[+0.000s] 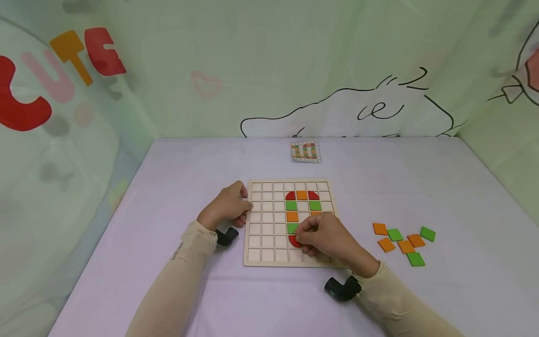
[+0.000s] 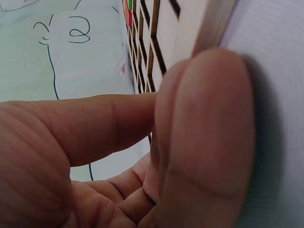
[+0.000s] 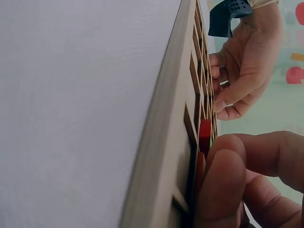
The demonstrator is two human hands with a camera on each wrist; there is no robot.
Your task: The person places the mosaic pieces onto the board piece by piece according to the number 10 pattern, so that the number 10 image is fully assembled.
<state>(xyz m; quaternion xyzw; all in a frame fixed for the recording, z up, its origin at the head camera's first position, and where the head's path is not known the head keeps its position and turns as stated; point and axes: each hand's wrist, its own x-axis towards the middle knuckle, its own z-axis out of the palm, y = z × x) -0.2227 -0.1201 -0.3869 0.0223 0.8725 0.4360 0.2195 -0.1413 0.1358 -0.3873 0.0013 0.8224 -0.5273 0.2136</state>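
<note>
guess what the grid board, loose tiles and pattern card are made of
Grid board: likely matt wood, given its pale colour and streaked edge. Loose tiles: smooth painted wood or plastic; their even orange and green leave it open. Pattern card: probably thin printed paper, its lower edge bending.

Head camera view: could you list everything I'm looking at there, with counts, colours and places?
Grid board: 1, pale wood, mid-table
Rounded tiles: 3 showing, red, on the board
Square tiles: 6 showing, 3 orange and 3 green, on the board
Loose tiles: 7, 4 orange and 3 green, right of the board
Patterned card: 1, multicoloured, beyond the board
Table: 1, pale lilac, under the board
Backdrop: pale green, behind and beside the table
Letters: 4, red, pink, orange, left side
Line drawings: several, black, on the backdrop
Wrist devices: 2, black, at the wrists
Sleeves: 2, beige, forearms
Left grip: 1, bare, board's left edge
Right grip: 1, bare, over the board, perhaps hiding tiles
</note>
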